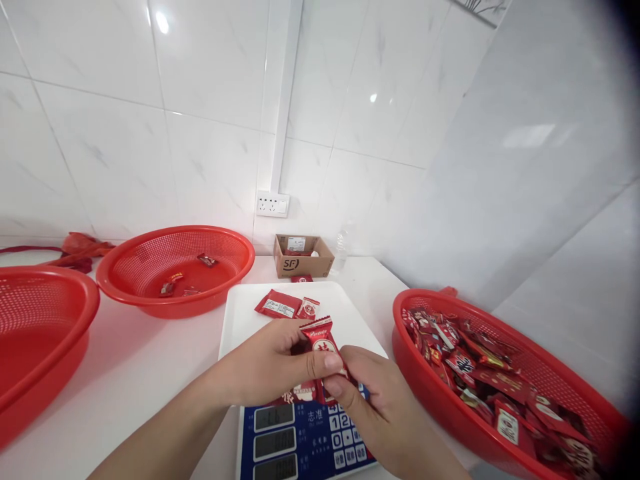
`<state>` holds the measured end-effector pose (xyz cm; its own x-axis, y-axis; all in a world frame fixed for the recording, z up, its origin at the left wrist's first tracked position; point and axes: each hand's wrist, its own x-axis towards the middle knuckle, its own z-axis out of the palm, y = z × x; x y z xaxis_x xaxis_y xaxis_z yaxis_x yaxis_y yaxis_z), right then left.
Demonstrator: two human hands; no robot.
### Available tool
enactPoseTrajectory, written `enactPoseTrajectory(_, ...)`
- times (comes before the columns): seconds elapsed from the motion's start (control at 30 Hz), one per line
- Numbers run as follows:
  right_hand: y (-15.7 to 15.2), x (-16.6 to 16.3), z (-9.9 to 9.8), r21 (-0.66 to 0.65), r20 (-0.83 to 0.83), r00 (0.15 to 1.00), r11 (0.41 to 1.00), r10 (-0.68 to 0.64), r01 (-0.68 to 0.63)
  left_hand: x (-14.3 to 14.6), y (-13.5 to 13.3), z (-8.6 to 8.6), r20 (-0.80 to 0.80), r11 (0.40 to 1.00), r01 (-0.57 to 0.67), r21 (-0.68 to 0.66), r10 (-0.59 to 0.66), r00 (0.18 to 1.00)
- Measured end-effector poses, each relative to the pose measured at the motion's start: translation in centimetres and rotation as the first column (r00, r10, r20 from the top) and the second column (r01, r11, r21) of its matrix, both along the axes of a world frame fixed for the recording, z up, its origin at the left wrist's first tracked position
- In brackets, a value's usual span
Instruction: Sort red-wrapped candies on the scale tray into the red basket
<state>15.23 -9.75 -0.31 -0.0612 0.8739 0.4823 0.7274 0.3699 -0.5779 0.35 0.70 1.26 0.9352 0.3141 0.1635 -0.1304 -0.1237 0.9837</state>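
Observation:
Over the digital scale (310,460), my left hand (265,363) is closed on red candy packets (320,333), its thumb pressed across the front one. That packet stands upright, showing white lettering and a round emblem. My right hand (375,387) pinches the lower right part of the same small bunch, and the two thumbs nearly meet. How many packets are in the hands is partly hidden by the fingers. Beyond them, a flat red packet with a white label (280,305) and a smaller red and white packet (309,308) lie on the scale's white pan (240,327).
At right stands a red basket (415,300) full of assorted red packets. A second red basket (175,233) at back left holds a few packets; another red basket (40,333) is at far left. A cardboard box (304,265) and a clear bottle (341,248) stand near the wall.

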Motion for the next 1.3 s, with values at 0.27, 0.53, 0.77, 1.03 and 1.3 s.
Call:
enactPoseTrajectory(0.27, 0.0, 0.0, -0.3, -0.088, -0.156, 0.988, 0.996, 0.020, -0.034, 0.2, -1.0, -0.2, 0.089, 0.990, -0.113, -0.084, 0.120, 0.989)
enactPoseTrajectory(0.53, 0.1, -0.1, -0.4, -0.138, -0.209, 0.978, 0.990, -0.017, -0.012, 0.3, -0.9, 0.1, 0.066, 0.993, -0.115, -0.030, 0.116, 0.991)
enactPoseTrajectory(0.77, 2.4, 2.5, -2.5, -0.129, 0.042, 0.936, 0.927, -0.350, 0.352, -0.6, 1.8, 0.4, 0.146, 0.815, -0.580, 0.018, 0.571, 0.808)
enactPoseTrajectory(1.03, 3.6, 3.3, -4.2, -0.099, 0.209, 0.904, 0.912, -0.373, 0.399, -1.4, 3.1, 0.5, 0.180, 0.642, -0.727, 0.243, 0.707, 0.684)
enactPoseTrajectory(1.3, 0.7, -0.8, -4.4, -0.192, 0.395, 0.888, 0.967, 0.235, -0.170, -0.9, 2.6, 0.3, 0.132, 0.700, -0.662, 0.267, 0.654, 0.745)
